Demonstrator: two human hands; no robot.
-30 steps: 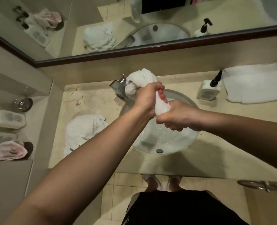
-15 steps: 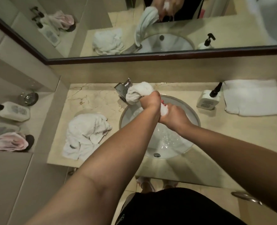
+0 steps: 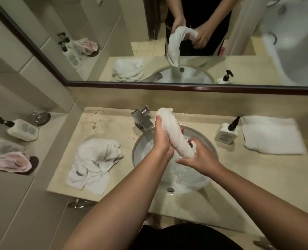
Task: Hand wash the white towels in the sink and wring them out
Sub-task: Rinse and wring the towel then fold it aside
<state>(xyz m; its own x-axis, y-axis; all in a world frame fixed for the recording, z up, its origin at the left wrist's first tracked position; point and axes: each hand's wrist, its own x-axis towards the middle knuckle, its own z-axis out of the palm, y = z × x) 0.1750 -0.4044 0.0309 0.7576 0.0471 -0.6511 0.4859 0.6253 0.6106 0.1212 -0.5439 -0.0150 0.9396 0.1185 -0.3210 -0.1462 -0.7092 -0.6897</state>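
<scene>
A white towel (image 3: 175,136), rolled into a thick wet sausage, is held over the sink (image 3: 206,179); the left hand (image 3: 163,139) fingers are curled round its middle, the right hand (image 3: 201,156) fingers round its lower end. The label on the soap bottle (image 3: 226,135) cannot be read.

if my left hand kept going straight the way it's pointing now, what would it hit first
Probably the chrome faucet. The left hand grips the rolled white towel over the round white sink, pointing up toward the back wall, with the faucet just beyond and slightly left. Depth is unclear.
</scene>
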